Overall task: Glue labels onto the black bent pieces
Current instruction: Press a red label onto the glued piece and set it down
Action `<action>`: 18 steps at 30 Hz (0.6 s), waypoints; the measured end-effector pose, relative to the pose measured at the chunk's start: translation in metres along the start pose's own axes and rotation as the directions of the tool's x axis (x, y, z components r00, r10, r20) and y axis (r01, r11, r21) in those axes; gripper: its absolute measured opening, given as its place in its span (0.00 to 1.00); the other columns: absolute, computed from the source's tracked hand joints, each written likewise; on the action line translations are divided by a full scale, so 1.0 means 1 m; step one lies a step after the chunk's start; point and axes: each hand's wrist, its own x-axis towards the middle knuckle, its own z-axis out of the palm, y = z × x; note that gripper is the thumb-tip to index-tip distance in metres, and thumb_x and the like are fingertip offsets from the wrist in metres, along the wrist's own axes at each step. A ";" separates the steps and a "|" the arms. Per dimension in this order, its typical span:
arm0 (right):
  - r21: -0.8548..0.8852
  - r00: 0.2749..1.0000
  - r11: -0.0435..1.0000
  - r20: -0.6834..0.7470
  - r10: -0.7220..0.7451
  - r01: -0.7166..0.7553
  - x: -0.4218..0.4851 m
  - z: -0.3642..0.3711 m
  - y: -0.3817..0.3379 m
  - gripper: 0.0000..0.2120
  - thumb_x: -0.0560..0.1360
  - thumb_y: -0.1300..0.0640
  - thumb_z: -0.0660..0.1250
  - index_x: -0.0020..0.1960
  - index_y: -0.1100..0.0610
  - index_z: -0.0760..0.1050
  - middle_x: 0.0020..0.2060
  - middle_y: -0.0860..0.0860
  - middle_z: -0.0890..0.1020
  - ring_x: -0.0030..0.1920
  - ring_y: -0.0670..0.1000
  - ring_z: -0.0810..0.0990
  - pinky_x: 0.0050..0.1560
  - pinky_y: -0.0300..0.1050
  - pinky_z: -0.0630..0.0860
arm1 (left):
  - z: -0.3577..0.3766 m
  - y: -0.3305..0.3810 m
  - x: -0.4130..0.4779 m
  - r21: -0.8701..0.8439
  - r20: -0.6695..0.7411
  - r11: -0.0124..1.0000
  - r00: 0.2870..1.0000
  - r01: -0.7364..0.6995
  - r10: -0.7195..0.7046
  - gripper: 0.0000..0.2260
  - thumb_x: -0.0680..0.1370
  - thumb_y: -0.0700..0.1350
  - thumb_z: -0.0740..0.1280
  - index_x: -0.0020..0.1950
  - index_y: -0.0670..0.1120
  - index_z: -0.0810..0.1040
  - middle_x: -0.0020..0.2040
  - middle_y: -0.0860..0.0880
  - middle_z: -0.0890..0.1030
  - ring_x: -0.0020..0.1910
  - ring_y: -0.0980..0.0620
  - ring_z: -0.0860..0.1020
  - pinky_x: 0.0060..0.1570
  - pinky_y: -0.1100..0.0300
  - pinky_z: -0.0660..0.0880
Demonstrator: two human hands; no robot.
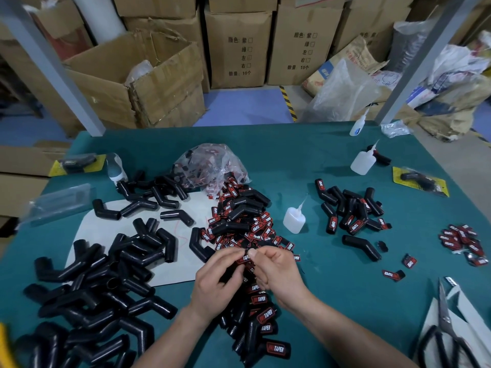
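My left hand (216, 277) and my right hand (279, 272) meet over the table's middle, both pinching one small red-and-black "TAPER" label (244, 257) between fingertips. A heap of loose labels (247, 221) lies just beyond the hands, with a few black bent pieces on it. Unlabelled black bent pieces (101, 288) are piled at the left. Labelled pieces (265, 330) lie between my forearms, and more of them (353, 211) sit at the right. A white glue bottle (293, 220) stands right of the label heap.
Scissors (449, 330) lie at the lower right on white paper. Two more glue bottles (362, 162) (358, 124) stand farther back right. A clear bag of labels (212, 163) sits behind the heap. A small label pile (462, 240) lies far right. Cardboard boxes (138, 81) stand behind the green table (332, 301).
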 end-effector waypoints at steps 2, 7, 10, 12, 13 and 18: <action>-0.141 0.998 0.988 0.030 -0.059 0.063 0.003 -0.004 -0.002 0.19 0.80 0.52 0.67 0.32 0.55 0.73 0.21 0.51 0.70 0.23 0.50 0.64 0.26 0.43 0.63 | -0.002 0.004 0.001 0.020 -0.015 0.990 0.990 0.139 -0.139 0.14 0.77 0.43 0.72 0.63 0.49 0.82 0.61 0.61 0.82 0.58 0.56 0.83 0.62 0.64 0.76; -0.313 0.992 0.943 0.076 -0.096 0.115 0.004 -0.010 0.001 0.13 0.81 0.56 0.67 0.38 0.48 0.80 0.25 0.49 0.77 0.24 0.46 0.70 0.28 0.38 0.68 | -0.004 0.011 0.003 -0.108 0.029 0.892 0.898 0.439 -0.439 0.17 0.74 0.51 0.72 0.61 0.66 0.81 0.48 0.57 0.87 0.43 0.57 0.85 0.47 0.63 0.81; -0.339 0.991 0.931 0.066 -0.120 0.136 0.005 -0.008 0.005 0.15 0.80 0.54 0.66 0.35 0.48 0.77 0.23 0.48 0.76 0.24 0.46 0.70 0.28 0.38 0.68 | -0.005 0.012 0.003 -0.221 0.078 0.839 0.867 0.497 -0.493 0.16 0.73 0.49 0.73 0.58 0.65 0.83 0.39 0.52 0.86 0.33 0.57 0.82 0.38 0.65 0.79; -0.335 0.989 0.931 0.085 -0.122 0.144 0.006 -0.010 0.006 0.17 0.80 0.51 0.66 0.34 0.54 0.75 0.23 0.49 0.76 0.24 0.47 0.70 0.29 0.38 0.68 | -0.007 0.012 0.004 -0.254 0.098 0.821 0.858 0.511 -0.504 0.15 0.75 0.48 0.71 0.59 0.63 0.83 0.36 0.48 0.84 0.31 0.56 0.80 0.35 0.64 0.78; -0.330 0.988 0.933 0.093 -0.120 0.145 0.007 -0.010 0.008 0.17 0.81 0.50 0.65 0.35 0.56 0.75 0.23 0.50 0.76 0.25 0.47 0.70 0.30 0.38 0.69 | -0.007 0.012 0.004 -0.277 0.109 0.810 0.854 0.518 -0.509 0.14 0.76 0.48 0.69 0.59 0.61 0.84 0.35 0.46 0.84 0.30 0.54 0.80 0.33 0.62 0.77; -0.299 0.992 0.947 0.090 -0.091 0.114 0.008 -0.010 0.011 0.17 0.80 0.50 0.61 0.34 0.52 0.75 0.24 0.50 0.77 0.25 0.48 0.71 0.30 0.39 0.69 | -0.008 0.013 0.005 -0.319 0.118 0.769 0.829 0.553 -0.547 0.11 0.77 0.51 0.67 0.58 0.59 0.84 0.34 0.42 0.82 0.30 0.49 0.79 0.30 0.56 0.76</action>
